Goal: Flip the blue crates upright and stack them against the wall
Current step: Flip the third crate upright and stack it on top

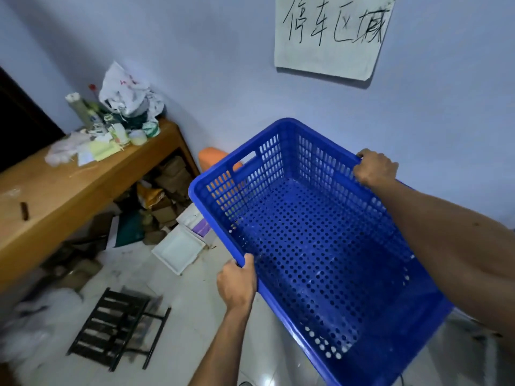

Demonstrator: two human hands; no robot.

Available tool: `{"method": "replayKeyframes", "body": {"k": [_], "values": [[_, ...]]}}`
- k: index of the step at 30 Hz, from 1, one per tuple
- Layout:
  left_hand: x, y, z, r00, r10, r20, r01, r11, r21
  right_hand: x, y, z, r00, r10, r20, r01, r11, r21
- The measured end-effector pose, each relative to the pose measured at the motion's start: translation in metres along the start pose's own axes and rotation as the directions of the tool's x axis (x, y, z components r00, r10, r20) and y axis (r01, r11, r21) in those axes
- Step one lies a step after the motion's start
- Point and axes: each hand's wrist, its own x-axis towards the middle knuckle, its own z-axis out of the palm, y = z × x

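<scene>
Head view: your left hand (237, 282) and right hand (374, 167) are both closed on the rim of the crate (306, 240), held open-side up in the air near the wall (223, 65). It tilts left; a loose grip could let it slip.

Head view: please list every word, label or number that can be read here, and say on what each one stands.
"停车区域": handwritten in black on the white paper sign fixed to the wall.
Red marks on the white plastic bag on the wooden table: too blurred to read.
Bottles and jars on the table: labels too small to read.
Blue crate: no text visible.
</scene>
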Motion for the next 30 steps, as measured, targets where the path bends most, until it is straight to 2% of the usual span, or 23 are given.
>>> {"method": "replayKeyframes", "body": {"k": [4, 8, 10, 12, 13, 14, 15, 17, 18, 22, 26, 28, 30], "values": [[0.017, -0.003, 0.003, 0.981, -0.070, 0.183, 0.089, 0.991, -0.097, 0.015, -0.015, 0.005, 0.999, -0.042, -0.006, 0.042, 0.998, -0.037], [0.034, 0.015, 0.003, 0.907, -0.125, 0.403, 0.153, 0.988, -0.037, 0.021, -0.011, 0.012, 0.997, -0.074, 0.032, 0.078, 0.988, -0.130], [0.037, 0.027, 0.004, 0.937, -0.111, 0.331, 0.114, 0.993, 0.010, 0.023, -0.009, 0.015, 0.997, -0.051, 0.065, 0.058, 0.991, -0.124], [0.032, 0.032, 0.009, 0.993, -0.032, 0.117, 0.015, 0.989, 0.146, 0.026, -0.005, 0.015, 0.994, -0.007, 0.105, 0.016, 0.996, -0.087], [0.028, 0.032, 0.007, 0.997, 0.080, -0.008, -0.076, 0.973, 0.217, 0.027, -0.002, 0.014, 0.993, 0.012, 0.114, -0.004, 0.998, -0.067], [0.025, 0.032, 0.005, 0.967, 0.236, -0.092, -0.202, 0.937, 0.284, 0.028, 0.001, 0.013, 0.993, 0.024, 0.114, -0.018, 0.999, -0.051], [0.026, 0.028, 0.003, 0.899, 0.421, -0.121, -0.359, 0.866, 0.348, 0.029, 0.003, 0.013, 0.993, 0.027, 0.112, -0.023, 0.999, -0.040], [0.035, 0.012, 0.000, 0.709, 0.705, -0.019, -0.614, 0.631, 0.473, 0.029, 0.002, 0.013, 0.993, 0.017, 0.117, -0.013, 0.999, -0.031], [0.040, 0.006, -0.004, 0.646, 0.760, 0.066, -0.679, 0.533, 0.505, 0.029, 0.001, 0.012, 0.992, 0.012, 0.127, -0.008, 0.999, -0.031], [0.058, 0.002, -0.018, 0.552, 0.789, 0.269, -0.752, 0.333, 0.568, 0.016, -0.006, 0.006, 0.981, -0.008, 0.195, 0.031, 0.993, -0.114], [0.075, 0.008, -0.018, 0.464, 0.800, 0.381, -0.845, 0.271, 0.461, -0.009, -0.020, 0.013, 0.977, -0.113, 0.179, 0.146, 0.971, -0.188], [0.085, 0.006, -0.020, 0.413, 0.812, 0.412, -0.878, 0.236, 0.416, -0.025, -0.034, 0.019, 0.942, -0.134, 0.308, 0.182, 0.974, -0.132], [0.092, 0.001, -0.027, 0.361, 0.826, 0.433, -0.907, 0.203, 0.370, -0.044, -0.047, 0.021, 0.868, -0.118, 0.483, 0.175, 0.982, -0.075]]}}
